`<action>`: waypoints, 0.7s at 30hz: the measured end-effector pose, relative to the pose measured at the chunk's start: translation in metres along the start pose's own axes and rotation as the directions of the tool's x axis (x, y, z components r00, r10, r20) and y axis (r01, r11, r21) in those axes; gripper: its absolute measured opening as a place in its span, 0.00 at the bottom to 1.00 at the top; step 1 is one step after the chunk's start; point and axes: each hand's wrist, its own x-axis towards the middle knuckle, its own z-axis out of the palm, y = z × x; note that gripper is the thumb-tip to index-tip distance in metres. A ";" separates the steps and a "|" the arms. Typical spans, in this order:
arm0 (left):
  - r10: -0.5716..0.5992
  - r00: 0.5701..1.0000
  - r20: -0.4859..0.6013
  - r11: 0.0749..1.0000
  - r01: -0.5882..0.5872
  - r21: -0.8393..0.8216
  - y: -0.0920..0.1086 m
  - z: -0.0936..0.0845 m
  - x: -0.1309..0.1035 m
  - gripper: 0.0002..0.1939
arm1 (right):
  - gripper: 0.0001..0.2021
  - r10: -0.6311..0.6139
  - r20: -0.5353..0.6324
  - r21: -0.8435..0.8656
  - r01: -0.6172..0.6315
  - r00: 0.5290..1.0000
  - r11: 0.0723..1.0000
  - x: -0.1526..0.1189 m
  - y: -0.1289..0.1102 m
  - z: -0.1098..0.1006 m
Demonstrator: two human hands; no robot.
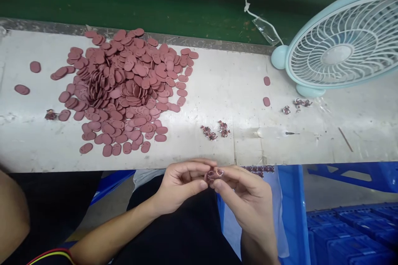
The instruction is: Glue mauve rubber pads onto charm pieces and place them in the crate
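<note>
Both your left hand (182, 184) and your right hand (248, 190) have a narrow fingertip grip, closed together on one small reddish-brown piece (210, 176). You hold it over your lap, just off the near edge of the desk (224, 78), with a pale loop showing on its right side. That piece looks part-worked. Done, by the look of it, are the dark-red pieces in rows (259, 169), partly hidden by the desk edge beside your right hand; you cannot count them reliably from here. Much seems left: the heap of oval tags (124, 87) overlaps too thickly to number. Apart from it you have two tags (35, 66) at the far left and two loose ovals (266, 80) near the fan (338, 54). Small dark parts lie bunched: one bunch (51, 114) left of the heap, two clusters (224, 128) ahead of your hands, and more bits (301, 103) by the fan, too tangled to count. You also have one translucent bottle (272, 133) and one thin brown stick (345, 139).
</note>
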 end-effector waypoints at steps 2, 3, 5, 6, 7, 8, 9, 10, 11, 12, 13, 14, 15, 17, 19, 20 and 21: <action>-0.004 1.000 -0.007 1.000 0.004 0.001 0.001 0.001 0.000 0.16 | 0.15 0.009 0.010 0.002 -0.009 1.000 1.000 0.001 0.000 -0.001; -0.008 1.000 -0.011 1.000 0.008 -0.003 0.001 0.002 0.001 0.16 | 0.15 0.011 0.018 -0.004 -0.011 1.000 1.000 0.001 0.000 -0.002; -0.024 1.000 -0.013 0.999 0.024 -0.025 0.000 0.002 0.001 0.16 | 0.14 0.013 0.037 -0.025 -0.012 0.999 1.000 0.001 -0.002 -0.005; -0.033 0.999 -0.011 0.999 0.033 -0.043 0.000 0.003 0.001 0.16 | 0.14 0.012 0.041 -0.038 -0.010 0.999 0.999 0.001 -0.003 -0.005; -0.040 0.999 -0.008 0.997 0.039 -0.067 0.000 0.003 0.002 0.16 | 0.13 0.009 0.041 -0.048 -0.007 0.999 0.999 0.001 -0.004 -0.006; -0.047 0.999 -0.008 0.995 0.046 -0.089 0.000 0.004 0.002 0.16 | 0.13 0.007 0.039 -0.056 -0.005 0.999 0.998 0.000 -0.005 -0.007; -0.054 0.998 -0.012 0.993 0.052 -0.108 0.000 0.004 0.002 0.16 | 0.13 0.007 0.033 -0.062 -0.005 0.999 0.998 0.000 -0.005 -0.007; -0.063 0.998 -0.024 0.991 0.060 -0.120 0.000 0.005 0.002 0.15 | 0.13 0.010 0.029 -0.067 -0.008 1.000 0.998 0.001 -0.005 -0.008; -0.073 0.997 -0.038 0.991 0.068 -0.118 0.000 0.005 0.001 0.14 | 0.13 0.016 0.032 -0.070 -0.014 0.999 0.997 0.001 -0.005 -0.008; -0.082 0.995 -0.055 0.992 0.076 -0.102 0.000 0.005 0.001 0.12 | 0.13 0.024 0.035 -0.069 -0.022 0.999 0.997 0.002 -0.005 -0.008; -0.089 0.993 -0.075 0.994 0.083 -0.075 -0.001 0.004 0.001 0.09 | 0.12 0.035 0.037 -0.065 -0.033 0.999 0.997 0.002 -0.005 -0.008; -0.090 0.991 -0.094 0.995 0.087 -0.041 -0.002 0.003 0.000 0.07 | 0.12 0.045 0.037 -0.054 -0.043 0.998 0.998 0.003 -0.005 -0.008; -0.086 0.990 -0.114 0.996 0.086 -0.006 -0.003 0.002 0.000 0.06 | 0.11 0.056 0.039 -0.038 -0.055 0.998 0.998 0.004 -0.004 -0.008; -0.072 0.987 -0.145 0.996 0.080 0.049 -0.005 0.000 -0.002 0.04 | 0.10 0.083 0.051 0.012 -0.083 0.995 0.996 0.005 -0.003 -0.007; -0.059 0.985 -0.161 0.995 0.071 0.071 -0.007 -0.002 -0.003 0.04 | 0.09 0.108 0.069 0.073 -0.113 0.992 0.991 0.006 -0.003 -0.006; -0.054 0.985 -0.162 0.995 0.066 0.071 -0.008 -0.002 -0.004 0.03 | 0.08 0.119 0.074 0.103 -0.126 0.990 0.987 0.006 -0.002 -0.005; -0.048 0.986 -0.160 0.996 0.059 0.065 -0.009 -0.001 -0.004 0.03 | 0.08 0.129 0.076 0.132 -0.139 0.989 0.981 0.006 -0.002 -0.005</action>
